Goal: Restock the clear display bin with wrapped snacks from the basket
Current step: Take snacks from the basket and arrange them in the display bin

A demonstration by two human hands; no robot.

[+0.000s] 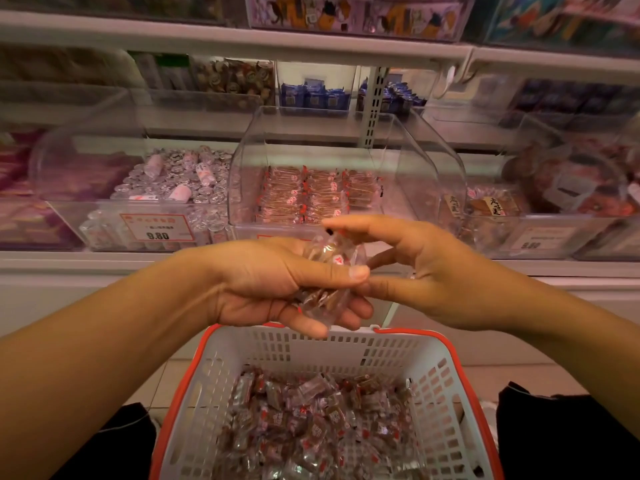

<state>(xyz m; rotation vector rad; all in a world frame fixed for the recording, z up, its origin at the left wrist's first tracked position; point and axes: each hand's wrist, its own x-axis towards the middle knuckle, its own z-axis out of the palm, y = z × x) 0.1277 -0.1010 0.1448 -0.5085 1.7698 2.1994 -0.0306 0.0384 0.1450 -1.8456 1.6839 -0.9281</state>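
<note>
From the head view, the left hand (277, 285) was cupped palm-up just above the far rim of the basket (194, 368), its thumb and curled fingers closed round a small bunch of wrapped snacks (323, 271); held so, the bunch seemed gathered for squaring up before going forward, and anything that slipped would likely have dropped back into the basket. The right hand (426, 271) was beside it with fingers mostly straight and spread, the fingertips (372, 263) at the edge of the bunch, holding nothing itself; it appeared to be steadying or sorting the packets, not taking them. The clear display bin (419, 157) stood on the shelf directly beyond both hands, its open top toward the person, so the reach from hand to bin was short. Inside it, snacks already lay in neat rows low at the back, with much room above them. The snacks in hand looked like small brown pieces in crinkled clear wrappers with red marks, matching the loose heap at the bottom of the basket. Neighbouring bins on either side held other sweets.
</note>
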